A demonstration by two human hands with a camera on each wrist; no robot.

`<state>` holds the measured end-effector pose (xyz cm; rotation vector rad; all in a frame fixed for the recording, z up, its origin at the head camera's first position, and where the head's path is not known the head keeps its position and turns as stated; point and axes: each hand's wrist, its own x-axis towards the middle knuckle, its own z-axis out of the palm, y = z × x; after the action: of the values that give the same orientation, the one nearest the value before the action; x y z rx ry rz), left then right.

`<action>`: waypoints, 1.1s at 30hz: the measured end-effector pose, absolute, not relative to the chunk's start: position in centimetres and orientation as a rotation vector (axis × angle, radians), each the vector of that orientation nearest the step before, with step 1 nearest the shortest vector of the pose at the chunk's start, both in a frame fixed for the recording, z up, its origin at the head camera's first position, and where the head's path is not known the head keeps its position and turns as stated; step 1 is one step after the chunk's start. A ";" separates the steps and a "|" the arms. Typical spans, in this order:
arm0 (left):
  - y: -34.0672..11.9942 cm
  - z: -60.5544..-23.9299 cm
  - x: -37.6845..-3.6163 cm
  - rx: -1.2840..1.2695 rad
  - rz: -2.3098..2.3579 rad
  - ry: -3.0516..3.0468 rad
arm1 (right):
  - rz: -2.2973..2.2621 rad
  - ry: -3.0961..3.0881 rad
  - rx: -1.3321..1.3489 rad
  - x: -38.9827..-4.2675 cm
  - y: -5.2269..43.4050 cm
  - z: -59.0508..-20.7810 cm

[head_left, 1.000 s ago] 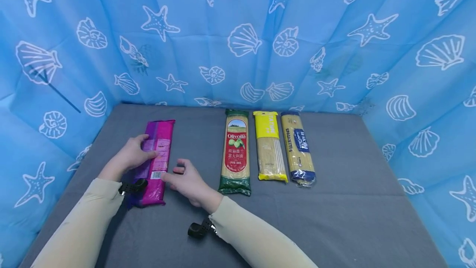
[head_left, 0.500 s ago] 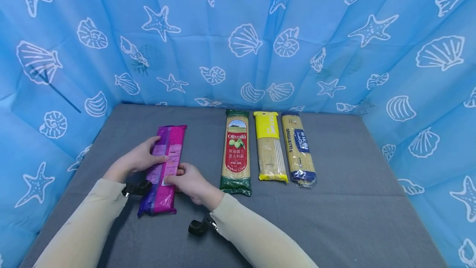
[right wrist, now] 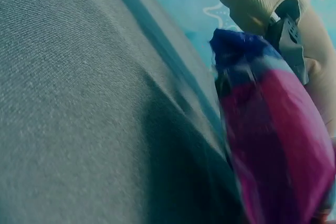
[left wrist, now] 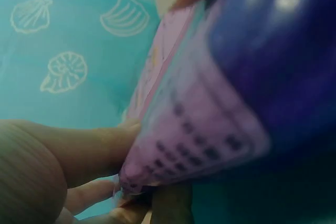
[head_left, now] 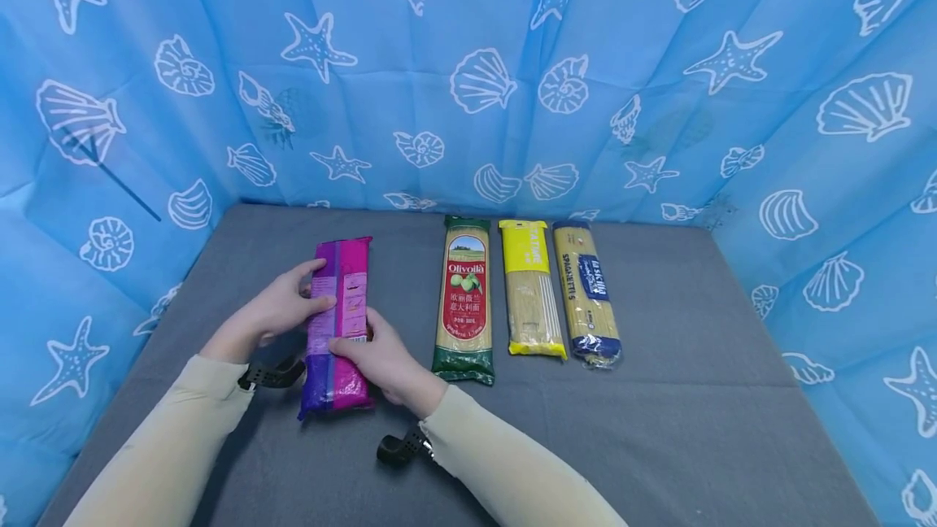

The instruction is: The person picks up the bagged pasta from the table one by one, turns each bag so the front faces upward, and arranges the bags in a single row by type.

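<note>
A long purple-and-magenta packet (head_left: 350,279) with printed panels is held between both hands over the left part of the table. My left hand (head_left: 276,306) grips its left edge, thumb on the printed face and fingers partly hidden behind. From the right, my right hand (head_left: 386,360) holds the lower half, its thumb lying across the face and its other fingers out of sight underneath. The left wrist view shows the left thumb (left wrist: 100,153) against the packet's edge (left wrist: 184,145). In the right wrist view, the packet's end (right wrist: 278,135) stands tilted above the cloth, a shadow beside it.
Right of the hands lie a red-and-green spaghetti pack (head_left: 464,299), a yellow-ended noodle pack (head_left: 533,287) and a blue-ended spaghetti pack (head_left: 587,295), side by side. Grey cloth (head_left: 659,446) covers the table. A blue shell-patterned curtain (head_left: 410,104) surrounds its back and sides.
The packet has shifted right and turned more upright in the head view. My right hand, first just beside its right edge, now grips it. The other packs have stayed in place.
</note>
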<state>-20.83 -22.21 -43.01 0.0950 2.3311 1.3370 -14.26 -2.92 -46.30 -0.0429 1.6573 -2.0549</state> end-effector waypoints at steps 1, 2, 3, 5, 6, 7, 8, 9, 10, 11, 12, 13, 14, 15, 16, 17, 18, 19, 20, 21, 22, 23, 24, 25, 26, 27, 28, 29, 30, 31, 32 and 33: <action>-22.1 -42.9 -20.8 0.099 1.349 2.338 | -2.071 1.647 -0.050 -14.3 -2.8 -46.3; -21.9 -42.7 -20.8 0.102 1.359 2.346 | -2.082 1.640 -0.054 -14.4 -2.6 -46.3; -21.7 -42.6 -20.8 0.111 1.370 2.353 | -2.094 1.636 -0.058 -14.4 -2.5 -46.3; -21.1 -42.5 -20.9 0.129 1.379 2.371 | -2.108 1.637 -0.055 -14.5 -2.1 -46.4; -20.8 -42.4 -21.0 0.133 1.382 2.379 | -2.114 1.642 -0.052 -14.6 -2.0 -46.4; -20.5 -42.4 -21.0 0.141 1.386 2.384 | -2.119 1.651 -0.047 -14.6 -1.8 -46.5; -20.3 -42.3 -21.0 0.148 1.387 2.391 | -2.126 1.657 -0.040 -14.6 -1.7 -46.5; -20.0 -42.3 -21.1 0.152 1.382 2.399 | -2.137 1.663 -0.041 -14.6 -1.5 -46.6; -19.7 -42.3 -21.1 0.153 1.380 2.405 | -2.146 1.668 -0.035 -14.6 -1.4 -46.7; -19.5 -42.3 -21.2 0.154 1.385 2.405 | -2.153 1.676 -0.029 -14.7 -1.2 -46.8; -19.3 -42.3 -21.2 0.155 1.390 2.404 | -2.162 1.678 -0.022 -14.7 -1.1 -46.8; -19.1 -42.3 -21.2 0.158 1.395 2.401 | -2.169 1.680 -0.014 -14.7 -1.0 -46.9; -19.0 -42.4 -21.3 0.160 1.396 2.401 | -2.177 1.680 -0.008 -14.7 -0.9 -46.9; -18.9 -42.4 -21.3 0.164 1.405 2.395 | -2.182 1.684 -0.002 -14.7 -0.7 -47.0; -18.7 -42.5 -21.3 0.166 1.417 2.386 | -2.184 1.686 0.012 -14.8 -0.6 -47.0; -18.6 -42.5 -21.4 0.170 1.422 2.384 | -2.186 1.688 0.020 -14.7 -0.4 -46.9; -18.5 -42.5 -21.4 0.174 1.426 2.380 | -2.190 1.687 0.026 -14.8 -0.3 -46.9; -18.5 -42.5 -21.4 0.174 1.432 2.378 | -2.195 1.685 0.028 -14.7 -0.2 -46.8; -18.4 -42.5 -21.3 0.172 1.440 2.374 | -2.200 1.685 0.029 -14.7 -0.1 -46.7; -18.4 -42.5 -21.3 0.173 1.443 2.374 | -2.202 1.688 0.031 -14.7 0.0 -46.7; -18.3 -42.5 -21.3 0.174 1.443 2.379 | -2.204 1.688 0.025 -14.7 0.1 -46.6; -18.3 -42.5 -21.2 0.177 1.444 2.383 | -2.203 1.691 0.023 -14.7 0.2 -46.5; -18.3 -42.6 -21.2 0.180 1.447 2.384 | -2.199 1.695 0.022 -14.7 0.4 -46.5; -18.2 -42.6 -21.2 0.185 1.448 2.389 | -2.200 1.699 0.019 -14.8 0.5 -46.4; -18.2 -42.7 -21.2 0.191 1.447 2.395 | -2.200 1.706 0.014 -14.8 0.7 -46.4; -18.1 -42.7 -21.2 0.196 1.446 2.402 | -2.199 1.711 0.004 -14.8 0.9 -46.4; -18.0 -42.7 -21.1 0.199 1.451 2.405 | -2.196 1.715 -0.008 -14.8 1.1 -46.2; -17.9 -42.7 -21.1 0.200 1.458 2.402 | -2.192 1.716 -0.018 -14.8 1.3 -46.0; -17.8 -42.7 -21.1 0.199 1.463 2.400 | -2.187 1.719 -0.032 -14.8 1.6 -45.9; -17.7 -42.6 -21.0 0.202 1.472 2.395 | -2.178 1.722 -0.051 -14.8 1.8 -45.7; -17.7 -42.5 -20.9 0.203 1.482 2.386 | -2.162 1.730 -0.066 -14.8 2.0 -45.5; -17.6 -42.5 -20.8 0.202 1.491 2.377 | -2.147 1.733 -0.085 -14.8 2.3 -45.3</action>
<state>-20.85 -17.64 -42.45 0.2021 2.3765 1.4915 -14.77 2.30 -45.33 -0.0849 1.7329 -2.1470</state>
